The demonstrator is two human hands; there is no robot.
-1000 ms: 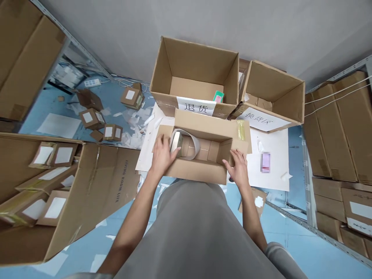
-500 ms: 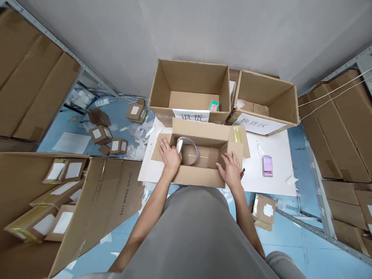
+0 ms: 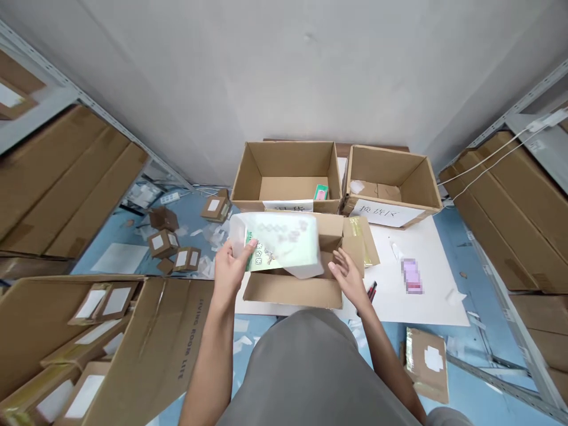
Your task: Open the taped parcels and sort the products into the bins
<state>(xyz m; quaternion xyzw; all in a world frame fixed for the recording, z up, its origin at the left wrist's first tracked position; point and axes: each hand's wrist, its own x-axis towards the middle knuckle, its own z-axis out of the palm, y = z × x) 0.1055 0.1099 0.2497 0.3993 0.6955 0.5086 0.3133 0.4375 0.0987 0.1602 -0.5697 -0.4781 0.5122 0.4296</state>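
My left hand (image 3: 228,271) grips the left end of a pale green printed booklet (image 3: 284,248), thumb on top and fingers underneath. A whitish translucent wrapping sheet (image 3: 306,271) lies against the booklet and shows beyond its left end and below its right end. Both are above an open cardboard box (image 3: 293,291), hiding much of its inside. My right hand (image 3: 349,277) is at the box's right end, fingers apart and holding nothing; whether it touches the flap I cannot tell.
Behind stand two larger open cartons, a left one (image 3: 248,177) holding a small green box (image 3: 320,192) and a right one (image 3: 417,171). A blurred pink item (image 3: 412,276) and pens (image 3: 371,291) lie on the white tabletop (image 3: 437,302). A big carton (image 3: 177,331) with parcels stands left.
My left hand has raised the booklet and wrapping sheet from the box. My right hand has stayed near the right flap, its fingers lifting a little. The view has tilted upward.
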